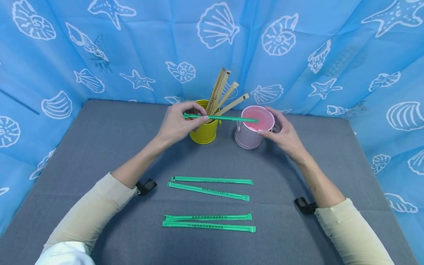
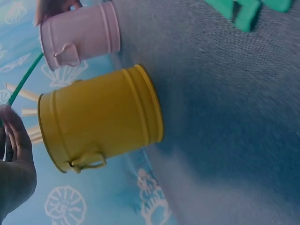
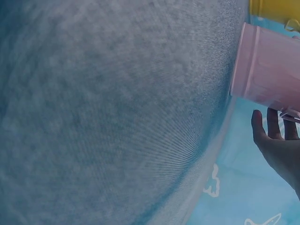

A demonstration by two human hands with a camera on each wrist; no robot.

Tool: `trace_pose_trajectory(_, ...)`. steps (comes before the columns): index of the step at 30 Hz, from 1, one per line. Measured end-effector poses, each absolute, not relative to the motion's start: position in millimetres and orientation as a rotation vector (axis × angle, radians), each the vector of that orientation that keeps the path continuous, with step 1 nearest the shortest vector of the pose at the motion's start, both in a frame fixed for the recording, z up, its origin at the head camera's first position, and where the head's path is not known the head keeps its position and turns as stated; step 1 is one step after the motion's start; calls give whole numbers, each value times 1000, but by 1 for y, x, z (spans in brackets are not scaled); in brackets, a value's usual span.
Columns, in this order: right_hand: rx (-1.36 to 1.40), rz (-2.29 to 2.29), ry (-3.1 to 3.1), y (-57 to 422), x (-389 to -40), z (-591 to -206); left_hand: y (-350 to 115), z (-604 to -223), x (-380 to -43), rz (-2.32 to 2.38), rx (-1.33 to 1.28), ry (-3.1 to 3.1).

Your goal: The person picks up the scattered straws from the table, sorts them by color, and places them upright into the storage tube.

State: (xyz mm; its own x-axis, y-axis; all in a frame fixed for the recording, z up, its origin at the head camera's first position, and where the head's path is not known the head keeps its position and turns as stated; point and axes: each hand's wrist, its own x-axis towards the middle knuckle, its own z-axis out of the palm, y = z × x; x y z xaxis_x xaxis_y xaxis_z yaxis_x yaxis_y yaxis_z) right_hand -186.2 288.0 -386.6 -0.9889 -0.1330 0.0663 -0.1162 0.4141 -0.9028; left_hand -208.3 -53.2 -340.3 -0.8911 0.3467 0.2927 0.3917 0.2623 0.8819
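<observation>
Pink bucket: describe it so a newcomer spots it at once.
On the gray table, at the far side by the blue curtain, find the right hand. It holds the pink bucket by the rim, right of the yellow bucket. Unlike that neighbour, which bristles with tan sticks, this one is pink, with no tan sticks standing in it.

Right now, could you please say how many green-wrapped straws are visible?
5: one green-wrapped straw in the left grip, two straws midway on the gray tabletop, two straws nearer the camera.
</observation>
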Motion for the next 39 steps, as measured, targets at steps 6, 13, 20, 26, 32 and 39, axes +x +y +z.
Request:
trace_pose_trajectory(6,-251,-1686,2633,289,-183,-386,-40,-342,-212,-1805,-766,-2454)
trace_pose_trajectory(13,-258,-1696,2650,291,-183,-387,-26,-341,-217,-1825,-783,-2487)
trace_pose_trajectory(20,-240,-1686,2652,293,-185,-391,-10,-340,-221,-1848,-820,-2479)
trace_pose_trajectory(26,-231,-1689,2648,291,-187,-390,1,-339,-223,-1911,-804,-2447)
trace_pose_trajectory(32,-209,-1686,2654,289,-187,-388,9,-340,-226,-2000,-804,-2430)
trace_pose_trajectory(39,-225,-1710,2637,288,-188,-389,15,-339,-230,-2081,-777,-2417)
